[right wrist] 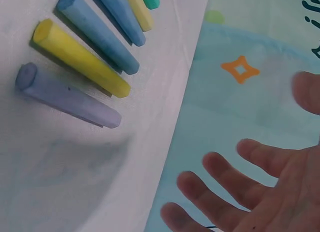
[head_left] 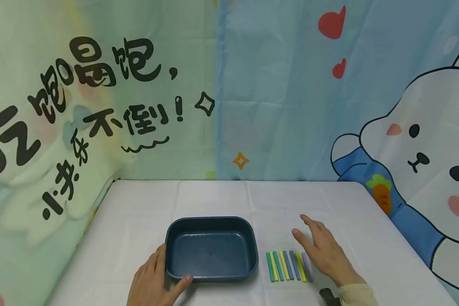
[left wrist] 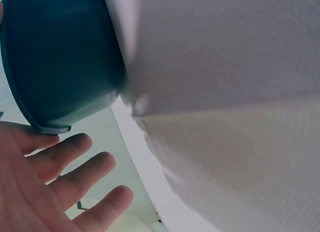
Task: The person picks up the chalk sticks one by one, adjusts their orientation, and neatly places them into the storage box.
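A dark blue rectangular plastic basin (head_left: 212,270) stands on the white-covered table with nothing inside it. My left hand (head_left: 153,274) is at its front left corner, the thumb by the front rim and the other fingers along the left side. In the left wrist view those fingers (left wrist: 82,184) are spread and fairly straight, one touching the basin's rim (left wrist: 55,129). To the right lies a row of chalk sticks in green, yellow, blue and purple. My right hand (head_left: 325,250) hovers beside the purple chalk (right wrist: 67,96) and the yellow chalk (right wrist: 82,58), fingers spread, holding nothing.
White cloth (head_left: 298,197) covers the table. A printed curtain (head_left: 275,106) with lettering and a cartoon rabbit hangs behind it and along the sides. A black strap or device (head_left: 329,296) is at my right wrist, by the light sleeve (head_left: 357,295).
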`<action>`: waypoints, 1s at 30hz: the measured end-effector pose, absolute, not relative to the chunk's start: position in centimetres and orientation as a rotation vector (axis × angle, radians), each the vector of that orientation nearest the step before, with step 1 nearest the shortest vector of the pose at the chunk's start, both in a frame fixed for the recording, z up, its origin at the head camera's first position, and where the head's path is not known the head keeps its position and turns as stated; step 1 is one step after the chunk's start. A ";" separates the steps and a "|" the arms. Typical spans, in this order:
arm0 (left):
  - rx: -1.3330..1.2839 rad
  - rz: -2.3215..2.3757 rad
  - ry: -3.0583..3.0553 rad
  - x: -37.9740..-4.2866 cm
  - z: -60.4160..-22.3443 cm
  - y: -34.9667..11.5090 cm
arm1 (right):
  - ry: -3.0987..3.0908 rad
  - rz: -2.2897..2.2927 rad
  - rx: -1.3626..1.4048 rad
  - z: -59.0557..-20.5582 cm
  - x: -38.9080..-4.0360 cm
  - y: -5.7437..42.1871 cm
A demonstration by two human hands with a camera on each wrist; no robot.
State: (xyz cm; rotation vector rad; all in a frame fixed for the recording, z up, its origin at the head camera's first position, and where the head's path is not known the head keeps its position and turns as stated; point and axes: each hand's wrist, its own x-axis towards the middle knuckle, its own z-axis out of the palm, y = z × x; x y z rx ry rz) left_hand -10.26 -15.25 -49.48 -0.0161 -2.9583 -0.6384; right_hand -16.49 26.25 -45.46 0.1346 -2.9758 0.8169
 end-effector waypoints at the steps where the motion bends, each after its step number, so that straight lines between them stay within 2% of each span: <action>1: -0.014 -0.638 -2.956 -10.3 -49.5 -15.2 | -2.987 0.825 0.134 -45.4 -16.4 26.3; 14: -0.009 -0.634 -2.967 -10.3 -49.5 -15.3 | -3.107 0.897 0.027 -45.6 -16.1 27.7; 30: 0.012 -0.615 -3.015 -10.2 -49.2 -15.2 | -3.299 0.774 -0.339 -47.2 -16.1 27.9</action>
